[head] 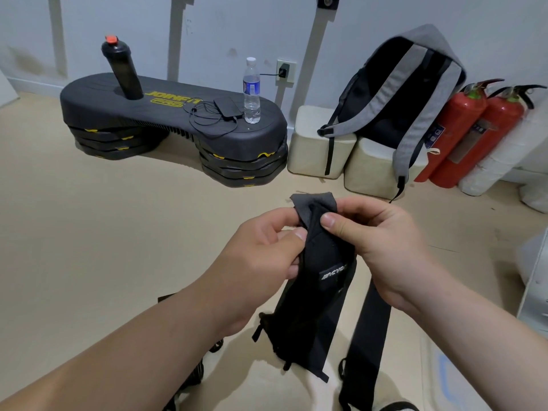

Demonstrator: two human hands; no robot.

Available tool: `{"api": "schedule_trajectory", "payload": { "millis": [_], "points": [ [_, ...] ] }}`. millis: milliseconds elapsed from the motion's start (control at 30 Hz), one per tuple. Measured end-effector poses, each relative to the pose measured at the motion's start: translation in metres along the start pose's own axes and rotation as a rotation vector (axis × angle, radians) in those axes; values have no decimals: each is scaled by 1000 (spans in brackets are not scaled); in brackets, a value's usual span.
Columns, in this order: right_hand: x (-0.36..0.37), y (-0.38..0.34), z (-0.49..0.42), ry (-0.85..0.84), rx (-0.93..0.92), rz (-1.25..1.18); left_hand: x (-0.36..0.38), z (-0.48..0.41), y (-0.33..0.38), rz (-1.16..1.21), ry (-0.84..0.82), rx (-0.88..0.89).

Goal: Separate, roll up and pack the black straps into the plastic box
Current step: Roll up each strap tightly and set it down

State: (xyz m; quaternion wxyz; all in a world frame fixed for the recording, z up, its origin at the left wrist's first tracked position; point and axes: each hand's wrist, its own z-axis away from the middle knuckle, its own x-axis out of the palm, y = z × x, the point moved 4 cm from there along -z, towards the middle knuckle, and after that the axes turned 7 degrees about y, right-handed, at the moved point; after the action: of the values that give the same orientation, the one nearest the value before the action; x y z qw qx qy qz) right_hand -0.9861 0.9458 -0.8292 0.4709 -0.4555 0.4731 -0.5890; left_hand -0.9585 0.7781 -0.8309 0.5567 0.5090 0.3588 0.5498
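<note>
While I watch through the head camera, the left hand (pixel 267 250) and the right hand (pixel 385 247) are both raised in front of the body, above the floor (pixel 89 232). Between them hang the straps (pixel 323 292), black, and the front one has a white logo (pixel 333 271). The left hand pinches the left edge of the bundle between thumb and curled fingers. The right hand pinches the upper part from the other side, with its thumb on the front and its fingers behind. A grey end (pixel 314 203) stands up just above both thumbs. The lower ends hang loose, and one long strap (pixel 367 330) hangs under the right wrist, beside the rest. I cannot tell how many straps are in the bundle. Farther back, by the wall (pixel 222 25), a step (pixel 166 114) lies on the floor and bears a black bottle (pixel 121 69), a water bottle (pixel 252 93) and a small black device (pixel 228 109). Right of it, a backpack (pixel 400 93) stands on two pale blocks (pixel 317 143), and two red extinguishers (pixel 468 129) lean just beside it.
</note>
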Motion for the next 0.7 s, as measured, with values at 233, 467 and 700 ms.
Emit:
{"api": "schedule_trajectory", "payload": {
  "millis": [233, 467, 700],
  "points": [
    [1, 10, -1, -8, 110, -15, 0, 4, -2, -53, 12, 43],
    [11, 15, 6, -64, 131, 61, -1, 4, -4, -108, 120, 125],
    [18, 22, 11, -156, 157, 313, -4, 1, -4, -74, 129, 189]
  ]
}}
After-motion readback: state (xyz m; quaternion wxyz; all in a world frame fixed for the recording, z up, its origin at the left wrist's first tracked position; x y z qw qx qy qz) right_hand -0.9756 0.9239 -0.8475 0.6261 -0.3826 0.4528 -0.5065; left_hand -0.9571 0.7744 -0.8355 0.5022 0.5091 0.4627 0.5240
